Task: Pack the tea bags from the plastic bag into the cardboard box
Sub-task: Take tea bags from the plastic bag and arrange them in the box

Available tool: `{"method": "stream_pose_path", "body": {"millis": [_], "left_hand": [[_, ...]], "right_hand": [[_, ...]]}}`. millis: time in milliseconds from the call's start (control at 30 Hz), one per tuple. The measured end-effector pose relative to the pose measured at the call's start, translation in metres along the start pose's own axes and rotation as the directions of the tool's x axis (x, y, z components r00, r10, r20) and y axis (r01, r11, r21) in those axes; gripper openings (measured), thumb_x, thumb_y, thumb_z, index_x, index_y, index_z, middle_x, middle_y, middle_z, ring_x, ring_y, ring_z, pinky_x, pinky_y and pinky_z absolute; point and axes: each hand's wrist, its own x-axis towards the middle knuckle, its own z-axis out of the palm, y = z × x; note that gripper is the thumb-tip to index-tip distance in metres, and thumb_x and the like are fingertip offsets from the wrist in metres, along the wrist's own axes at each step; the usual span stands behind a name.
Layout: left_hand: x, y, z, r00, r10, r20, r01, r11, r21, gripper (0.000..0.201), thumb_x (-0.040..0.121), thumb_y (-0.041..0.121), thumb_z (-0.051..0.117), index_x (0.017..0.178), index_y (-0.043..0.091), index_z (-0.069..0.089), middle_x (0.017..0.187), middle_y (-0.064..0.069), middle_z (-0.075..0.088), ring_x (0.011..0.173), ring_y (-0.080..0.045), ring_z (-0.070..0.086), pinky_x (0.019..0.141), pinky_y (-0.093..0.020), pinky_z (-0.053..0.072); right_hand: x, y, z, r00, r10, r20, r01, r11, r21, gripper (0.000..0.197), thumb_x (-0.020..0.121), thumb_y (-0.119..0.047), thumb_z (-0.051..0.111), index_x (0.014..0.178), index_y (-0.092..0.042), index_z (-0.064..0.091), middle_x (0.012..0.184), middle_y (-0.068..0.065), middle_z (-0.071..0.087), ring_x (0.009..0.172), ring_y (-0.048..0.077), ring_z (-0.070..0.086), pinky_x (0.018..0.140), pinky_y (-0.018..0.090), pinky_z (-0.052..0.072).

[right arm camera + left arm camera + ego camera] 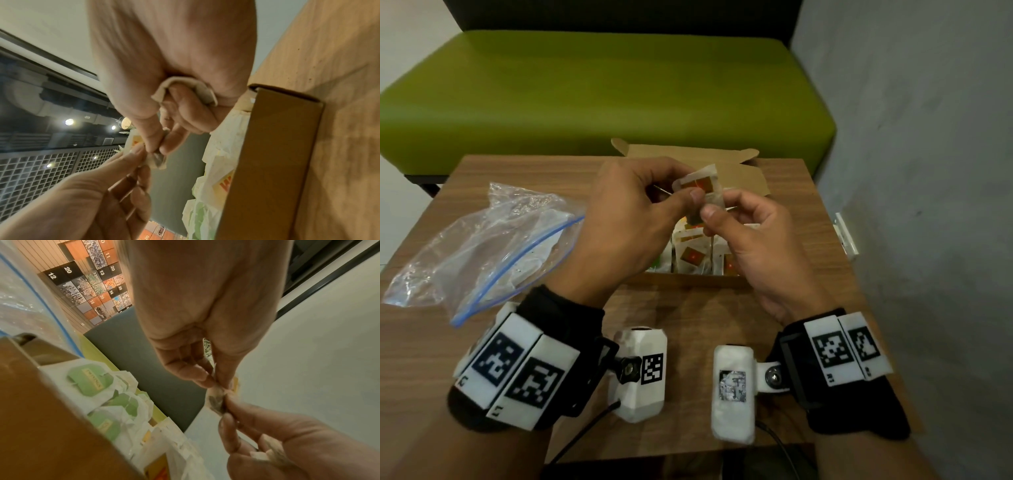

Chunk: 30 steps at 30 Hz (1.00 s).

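Both sets of fingers meet above the open brown cardboard box [690, 279], pinching the same small white paper tea bag with an orange-and-red label [697, 186]. On my left hand [626, 219], thumb and forefinger close on the tea bag's upper part; on my right hand [753, 236], thumb and forefinger nip its lower edge, where dark leaf shows through the paper. The right wrist view shows my other right fingers [185, 105] curled in over a second pale paper sachet [205, 92] tucked against the palm.

Inside the box, more tea bags stand packed in rows: orange-labelled ones [690, 255] toward the right, and pale green-labelled ones [90, 379] toward the left. Its lid flap [685, 152] stands open on the far side.

To the left of the box, the clear plastic zip bag with a blue seal strip [482, 246] lies crumpled on the wood-grain bench [688, 315], its mouth toward my left wrist. Whether any tea bags remain inside it I cannot tell.

Beyond the bench's far edge runs a green padded seat [599, 96], with a grey wall [928, 137] on the right.
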Motion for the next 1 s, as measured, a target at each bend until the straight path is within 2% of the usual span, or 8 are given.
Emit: {"method": "stream_pose_path", "body": {"millis": [100, 200, 433, 500, 633, 800, 933, 1000], "left_hand": [[0.001, 0.0, 0.001, 1.0, 0.026, 0.006, -0.026, 0.998, 0.056, 0.009, 0.091, 0.014, 0.069, 0.096, 0.016, 0.076, 0.079, 0.003, 0.074, 0.069, -0.005, 0.064, 0.06, -0.013, 0.047], [0.002, -0.005, 0.002, 0.999, -0.022, 0.046, 0.016, 0.991, 0.132, 0.01, 0.093, 0.017, 0.067, 0.097, 0.021, 0.074, 0.082, 0.008, 0.072, 0.074, -0.005, 0.063, 0.061, -0.011, 0.045], [0.001, -0.018, 0.013, 0.978, -0.133, 0.159, 0.074, 0.942, 0.327, 0.011, 0.09, 0.021, 0.069, 0.086, 0.03, 0.065, 0.077, 0.014, 0.063, 0.074, -0.005, 0.061, 0.059, -0.023, 0.043], [0.001, -0.018, 0.014, 0.973, -0.153, 0.175, 0.083, 0.932, 0.352, 0.009, 0.09, 0.022, 0.07, 0.086, 0.029, 0.065, 0.079, 0.011, 0.064, 0.078, -0.012, 0.062, 0.063, -0.026, 0.044], [0.001, -0.016, 0.0, 0.959, -0.206, 0.195, 0.125, 0.923, 0.363, 0.008, 0.092, 0.023, 0.068, 0.089, 0.029, 0.064, 0.082, 0.009, 0.063, 0.077, -0.008, 0.059, 0.06, -0.025, 0.044], [0.004, -0.014, -0.027, 0.972, -0.211, 0.106, 0.182, 0.955, 0.233, 0.002, 0.091, 0.02, 0.069, 0.091, 0.018, 0.07, 0.08, -0.004, 0.067, 0.063, -0.013, 0.055, 0.056, -0.029, 0.041], [0.0, -0.013, -0.023, 0.955, -0.232, 0.183, 0.182, 0.95, 0.255, 0.007, 0.09, 0.024, 0.071, 0.096, 0.021, 0.071, 0.085, -0.005, 0.07, 0.08, -0.022, 0.067, 0.074, -0.044, 0.056], [0.0, -0.012, -0.015, 0.948, -0.235, 0.216, 0.176, 0.949, 0.26, 0.009, 0.089, 0.026, 0.072, 0.097, 0.022, 0.071, 0.087, -0.001, 0.071, 0.082, -0.02, 0.067, 0.074, -0.041, 0.057]], "right_hand": [[-0.001, -0.004, -0.005, 0.997, -0.023, -0.074, 0.017, 0.996, -0.085, 0.012, 0.093, -0.028, 0.072, 0.104, -0.023, 0.07, 0.091, 0.001, 0.075, 0.087, 0.008, 0.072, 0.073, 0.028, 0.055], [-0.002, -0.011, -0.019, 0.976, -0.146, -0.163, 0.079, 0.93, -0.36, 0.003, 0.092, -0.031, 0.07, 0.092, -0.028, 0.068, 0.085, -0.009, 0.067, 0.08, -0.004, 0.062, 0.07, 0.014, 0.049], [-0.015, -0.02, -0.035, 0.998, 0.022, 0.06, 0.038, 0.552, -0.833, 0.012, 0.09, -0.044, 0.07, 0.085, -0.034, 0.068, 0.102, -0.011, 0.056, 0.093, 0.005, 0.052, 0.068, 0.02, 0.038], [-0.018, -0.019, -0.031, 0.989, 0.099, 0.109, 0.046, 0.494, -0.868, 0.016, 0.087, -0.048, 0.073, 0.085, -0.032, 0.069, 0.104, -0.011, 0.059, 0.094, 0.006, 0.053, 0.074, 0.026, 0.046], [-0.019, -0.016, -0.025, 0.971, 0.205, 0.124, 0.029, 0.415, -0.909, 0.023, 0.085, -0.049, 0.075, 0.09, -0.026, 0.074, 0.096, -0.008, 0.068, 0.093, 0.01, 0.061, 0.084, 0.04, 0.057], [-0.02, -0.017, -0.018, 0.962, 0.256, 0.094, -0.002, 0.354, -0.935, 0.025, 0.089, -0.049, 0.071, 0.101, -0.028, 0.076, 0.103, -0.007, 0.069, 0.096, 0.011, 0.062, 0.085, 0.039, 0.057], [-0.02, -0.018, -0.013, 0.956, 0.282, 0.082, -0.016, 0.329, -0.944, 0.027, 0.089, -0.05, 0.07, 0.103, -0.027, 0.075, 0.103, -0.006, 0.069, 0.096, 0.012, 0.062, 0.084, 0.038, 0.057], [-0.02, -0.019, -0.014, 0.957, 0.279, 0.081, -0.026, 0.359, -0.933, 0.026, 0.088, -0.049, 0.072, 0.102, -0.027, 0.075, 0.102, -0.005, 0.068, 0.095, 0.011, 0.061, 0.083, 0.037, 0.057]]}}
